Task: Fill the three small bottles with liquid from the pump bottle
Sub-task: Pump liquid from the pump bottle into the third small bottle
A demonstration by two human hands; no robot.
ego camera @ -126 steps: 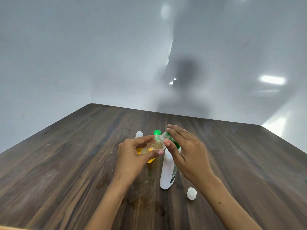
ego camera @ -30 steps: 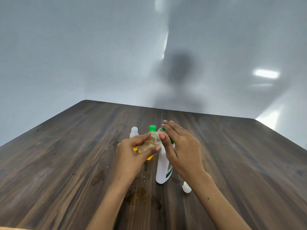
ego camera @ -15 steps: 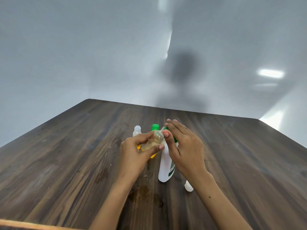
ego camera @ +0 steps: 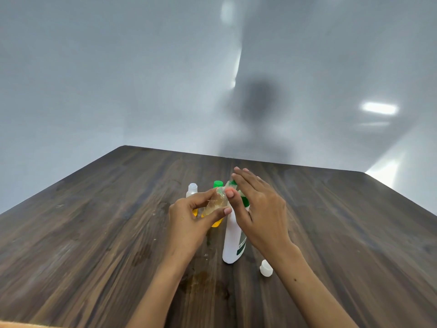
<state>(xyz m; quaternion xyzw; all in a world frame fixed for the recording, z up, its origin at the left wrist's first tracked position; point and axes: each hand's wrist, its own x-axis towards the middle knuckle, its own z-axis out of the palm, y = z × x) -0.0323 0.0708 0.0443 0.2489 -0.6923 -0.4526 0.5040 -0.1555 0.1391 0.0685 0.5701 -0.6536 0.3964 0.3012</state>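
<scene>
A white pump bottle [ego camera: 233, 237] with a green pump head stands on the dark wooden table [ego camera: 94, 233]. My left hand [ego camera: 189, 221] pinches a small clear bottle [ego camera: 215, 202], tilted, with its mouth at the pump's nozzle; pale yellow liquid shows inside. My right hand [ego camera: 260, 209] lies over the pump head with straight fingers, and its thumb touches the small bottle's neck. Behind my left hand stand an uncapped small bottle [ego camera: 192, 189] and a green-capped small bottle [ego camera: 218, 183], both partly hidden, with yellow liquid showing at their bases.
A loose white cap [ego camera: 266, 268] lies on the table right of the pump bottle, beside my right forearm. A wet stain [ego camera: 203, 278] marks the wood in front of the bottles. A pale glossy wall rises behind the table's far edge.
Both hands have stayed at the pump head with the small bottle held to the nozzle. Only the view has shifted slightly.
</scene>
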